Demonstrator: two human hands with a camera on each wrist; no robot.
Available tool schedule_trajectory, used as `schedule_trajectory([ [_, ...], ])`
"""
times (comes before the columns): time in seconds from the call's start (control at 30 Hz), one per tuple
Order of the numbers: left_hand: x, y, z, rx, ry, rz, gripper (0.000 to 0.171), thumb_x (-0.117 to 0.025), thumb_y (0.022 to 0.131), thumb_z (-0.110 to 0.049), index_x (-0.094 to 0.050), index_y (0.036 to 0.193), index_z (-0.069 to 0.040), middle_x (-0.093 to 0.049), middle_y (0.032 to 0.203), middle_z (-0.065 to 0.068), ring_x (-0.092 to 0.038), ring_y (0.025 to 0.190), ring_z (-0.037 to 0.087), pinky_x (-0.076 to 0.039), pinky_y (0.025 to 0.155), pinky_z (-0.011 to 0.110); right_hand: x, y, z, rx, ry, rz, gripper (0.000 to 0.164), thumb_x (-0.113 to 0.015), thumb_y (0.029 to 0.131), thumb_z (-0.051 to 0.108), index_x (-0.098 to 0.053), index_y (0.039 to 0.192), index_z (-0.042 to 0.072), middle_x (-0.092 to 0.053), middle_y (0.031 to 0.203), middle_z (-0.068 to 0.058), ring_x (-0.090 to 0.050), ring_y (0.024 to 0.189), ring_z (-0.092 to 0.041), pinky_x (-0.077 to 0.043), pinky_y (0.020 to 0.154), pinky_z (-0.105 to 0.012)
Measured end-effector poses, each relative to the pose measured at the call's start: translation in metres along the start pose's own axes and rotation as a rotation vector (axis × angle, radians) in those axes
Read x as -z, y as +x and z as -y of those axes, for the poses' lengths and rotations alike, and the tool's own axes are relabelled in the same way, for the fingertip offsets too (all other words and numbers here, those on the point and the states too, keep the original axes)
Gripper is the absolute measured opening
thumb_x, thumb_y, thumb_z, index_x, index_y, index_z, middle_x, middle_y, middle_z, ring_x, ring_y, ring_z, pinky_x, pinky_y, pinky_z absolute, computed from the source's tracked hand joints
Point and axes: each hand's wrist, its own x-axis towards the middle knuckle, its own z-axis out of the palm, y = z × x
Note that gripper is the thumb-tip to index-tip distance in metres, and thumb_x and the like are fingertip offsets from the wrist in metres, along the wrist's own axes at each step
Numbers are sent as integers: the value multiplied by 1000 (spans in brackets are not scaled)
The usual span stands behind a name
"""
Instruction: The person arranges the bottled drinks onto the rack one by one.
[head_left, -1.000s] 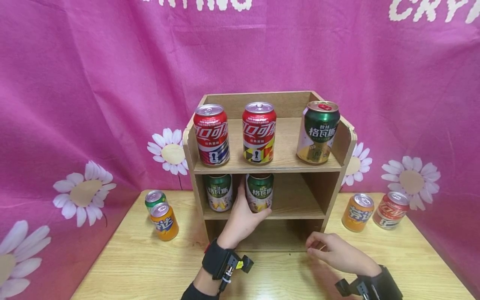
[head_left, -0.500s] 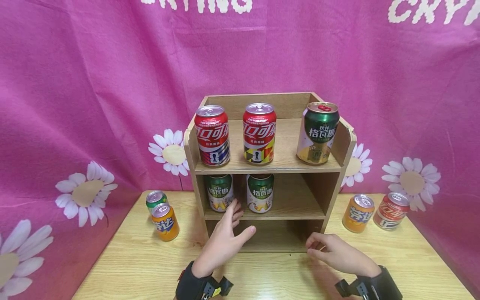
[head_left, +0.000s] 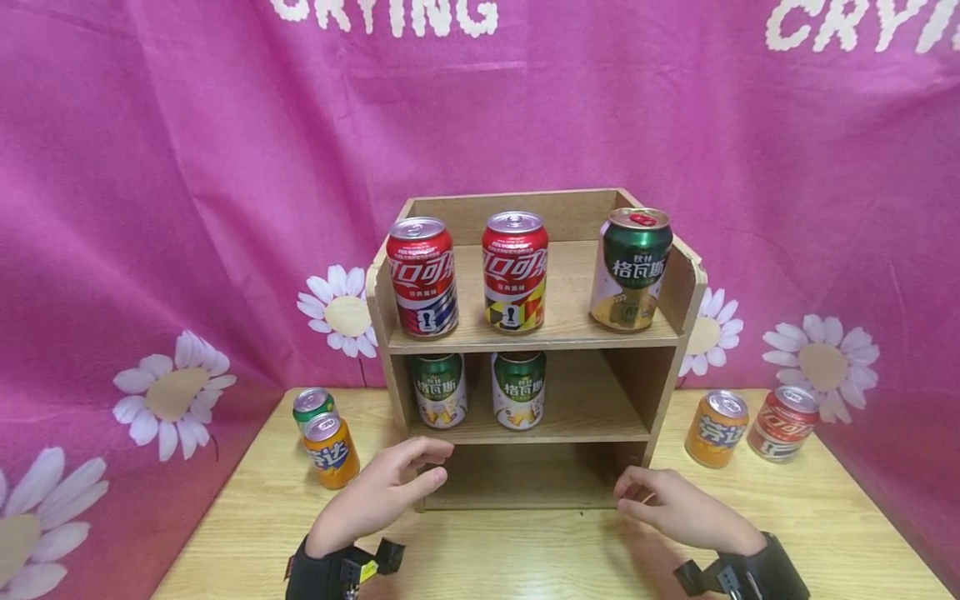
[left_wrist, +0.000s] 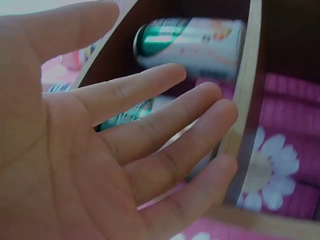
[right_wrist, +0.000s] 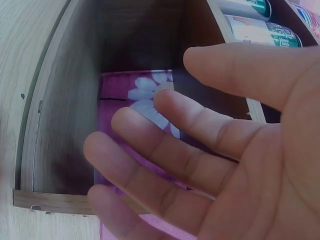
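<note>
My left hand point(head_left: 378, 492) hovers in front of the shelf's lower left, its fingers spread and holding nothing. Beside the shelf's lower right corner, my right hand point(head_left: 678, 504) is loosely bent with nothing in it. The wooden shelf point(head_left: 555, 340) has three levels. Two green-and-white kvass cans point(head_left: 441, 392) point(head_left: 519, 392) stand upright on its middle level, left and centre. On the top level are two red Coca-Cola cans point(head_left: 422, 279) point(head_left: 515, 275) and a green-and-gold kvass can point(head_left: 632, 271) at the right. In the left wrist view, a middle-level can point(left_wrist: 192, 47) shows past my fingertips.
Left of the shelf, an orange Fanta can point(head_left: 332, 454) stands in front of a green can point(head_left: 312, 404). At the right are another orange Fanta can point(head_left: 716, 429) and a red Coca-Cola can point(head_left: 783, 423). A pink flowered cloth point(head_left: 225, 167) hangs behind the table point(head_left: 247, 533).
My left hand has let go of the centre kvass can on the middle level and drawn back down and left. The right hand stays nearly where it was.
</note>
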Motion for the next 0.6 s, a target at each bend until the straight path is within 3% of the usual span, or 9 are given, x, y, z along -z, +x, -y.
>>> schedule_trajectory([
  [0.17, 14, -13, 9, 36, 1, -68, 32, -54, 97, -29, -58, 122, -9, -60, 122, 5, -57, 110, 21, -47, 90, 35, 0, -1, -1, -3, 13, 7, 5, -60, 93, 19, -60, 94, 14, -64, 86, 3, -58, 79, -5, -50, 62, -25],
  [0.3, 26, -22, 17, 49, 64, -133, 30, -54, 97, -28, -59, 121, -10, -62, 118, 3, -57, 107, 17, -46, 89, 34, 1, -1, -2, 16, 10, 1, 3, -61, 92, 17, -60, 94, 16, -63, 85, 6, -58, 78, -4, -50, 62, -24],
  [0.6, 41, -26, 34, 116, 30, -211, 29, -54, 97, -24, -60, 119, -6, -62, 115, 6, -57, 107, 20, -46, 90, 34, 8, -9, -7, 86, -29, -12, 7, -59, 94, 18, -65, 92, 20, -62, 86, 16, -59, 80, -2, -51, 63, -25],
])
